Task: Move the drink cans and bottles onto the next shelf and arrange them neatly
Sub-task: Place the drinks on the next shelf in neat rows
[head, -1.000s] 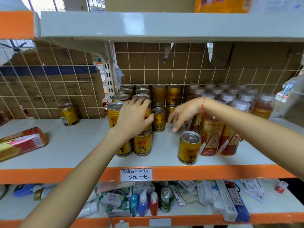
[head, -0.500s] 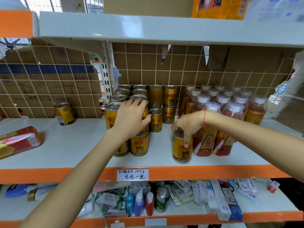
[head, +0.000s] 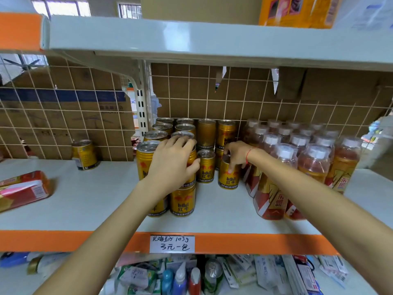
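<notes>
Nearest the shelf edge, the left hand curls round the upper can of a front stack, steadying it. Just behind, the right hand pinches the rim of a single can beside the bottles. I'd slide that can squarely into its row, keeping its base flat. Bottles crowd its right. Far left, by the grille, stands a lone can, with a red packet nearer the edge.
</notes>
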{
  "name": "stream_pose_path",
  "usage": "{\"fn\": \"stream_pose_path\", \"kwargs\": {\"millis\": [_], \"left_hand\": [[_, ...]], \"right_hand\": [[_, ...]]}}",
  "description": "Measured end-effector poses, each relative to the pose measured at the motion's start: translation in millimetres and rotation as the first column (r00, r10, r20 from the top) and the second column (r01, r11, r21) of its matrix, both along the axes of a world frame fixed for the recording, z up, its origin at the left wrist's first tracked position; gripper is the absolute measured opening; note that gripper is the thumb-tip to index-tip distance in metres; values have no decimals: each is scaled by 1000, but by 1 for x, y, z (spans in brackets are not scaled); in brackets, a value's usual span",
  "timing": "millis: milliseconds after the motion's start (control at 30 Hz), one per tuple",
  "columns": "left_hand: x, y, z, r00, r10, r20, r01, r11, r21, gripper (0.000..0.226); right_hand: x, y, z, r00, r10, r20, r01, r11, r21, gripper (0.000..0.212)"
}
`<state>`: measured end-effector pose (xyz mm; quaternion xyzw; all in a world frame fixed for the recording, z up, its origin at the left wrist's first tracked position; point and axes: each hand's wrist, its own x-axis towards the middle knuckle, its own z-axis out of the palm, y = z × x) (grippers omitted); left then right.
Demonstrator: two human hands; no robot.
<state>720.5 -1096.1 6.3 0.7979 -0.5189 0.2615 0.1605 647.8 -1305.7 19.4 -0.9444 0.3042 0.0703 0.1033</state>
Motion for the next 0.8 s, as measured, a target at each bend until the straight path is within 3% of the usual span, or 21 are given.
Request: {"fn": "stream_pose_path", "kwargs": {"millis": [167, 233, 800], "left_hand": [[-1, 0, 0, 1000, -3, 5, 3, 1000, -6, 45], [-1, -1, 0, 1000, -3, -3, 3, 1000, -4, 47], [-2, 0, 0, 1000, -2, 12, 2, 1000, -17, 46]], "right_hand": [[10, -3, -4, 991, -66, 120, 64, 998, 23, 85], [12, -4, -5, 989, -72, 132, 72, 997, 3, 80], [20, -5, -5, 995, -64, 75, 68, 996, -51, 57]]}}
